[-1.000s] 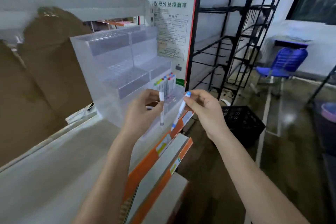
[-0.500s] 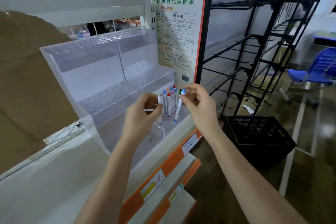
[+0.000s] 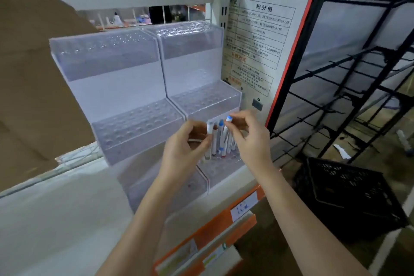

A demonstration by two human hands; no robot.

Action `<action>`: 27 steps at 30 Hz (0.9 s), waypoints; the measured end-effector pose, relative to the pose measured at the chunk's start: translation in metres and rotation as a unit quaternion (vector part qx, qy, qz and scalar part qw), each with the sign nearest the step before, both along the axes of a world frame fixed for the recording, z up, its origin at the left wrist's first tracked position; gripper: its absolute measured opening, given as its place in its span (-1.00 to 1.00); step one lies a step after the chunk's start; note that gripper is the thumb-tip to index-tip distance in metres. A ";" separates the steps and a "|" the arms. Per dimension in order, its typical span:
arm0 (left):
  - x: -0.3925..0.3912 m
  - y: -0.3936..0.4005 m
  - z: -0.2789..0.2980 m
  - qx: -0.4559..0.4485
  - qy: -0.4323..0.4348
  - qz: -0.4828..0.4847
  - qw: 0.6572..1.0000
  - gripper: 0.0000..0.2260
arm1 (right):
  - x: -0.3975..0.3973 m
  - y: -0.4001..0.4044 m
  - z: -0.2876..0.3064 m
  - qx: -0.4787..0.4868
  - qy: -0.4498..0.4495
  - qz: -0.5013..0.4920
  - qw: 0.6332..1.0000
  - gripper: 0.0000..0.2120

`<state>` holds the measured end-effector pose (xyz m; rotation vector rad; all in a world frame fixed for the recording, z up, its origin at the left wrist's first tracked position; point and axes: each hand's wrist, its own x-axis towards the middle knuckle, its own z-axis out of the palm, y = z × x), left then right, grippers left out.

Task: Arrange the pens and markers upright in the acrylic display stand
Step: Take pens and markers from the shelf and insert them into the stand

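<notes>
Two tiered clear acrylic display stands [image 3: 125, 69] sit side by side on a white shelf. Several markers [image 3: 220, 139] stand upright in the lowest tier of the right stand. My left hand [image 3: 186, 152] pinches a white marker [image 3: 209, 139] upright just left of that cluster. A blue-capped marker [image 3: 227, 127] is pinched by its top in my right hand [image 3: 251, 141], over the standing markers. Both hands hide part of the lowest tier.
A white shelf surface [image 3: 56, 219] with an orange front rail [image 3: 215, 224] carries the stands. A printed poster [image 3: 259, 36] hangs right of them. Black wire racks [image 3: 358, 69] and a black plastic crate [image 3: 349, 197] stand on the floor at right. Brown cardboard [image 3: 33, 74] fills the left.
I have come closer to the stand. Both hands have carried their markers forward to the cluster in the lowest right tier.
</notes>
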<state>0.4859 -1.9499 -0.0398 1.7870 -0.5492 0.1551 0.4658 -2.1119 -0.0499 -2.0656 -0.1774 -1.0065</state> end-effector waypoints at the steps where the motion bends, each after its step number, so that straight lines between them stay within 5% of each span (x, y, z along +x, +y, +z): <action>1: -0.001 -0.001 -0.001 0.000 0.004 0.005 1.000 -0.89 | 0.003 -0.003 -0.001 -0.006 -0.004 0.003 1.000 -0.85; 12: -0.008 -0.021 0.003 -0.014 0.003 0.071 0.997 -0.87 | 0.022 -0.023 -0.011 -0.064 0.007 0.066 0.996 -0.75; 27: -0.014 -0.022 0.006 -0.031 0.046 0.105 0.993 -0.86 | 0.031 -0.020 -0.021 -0.141 -0.025 0.044 0.989 -0.88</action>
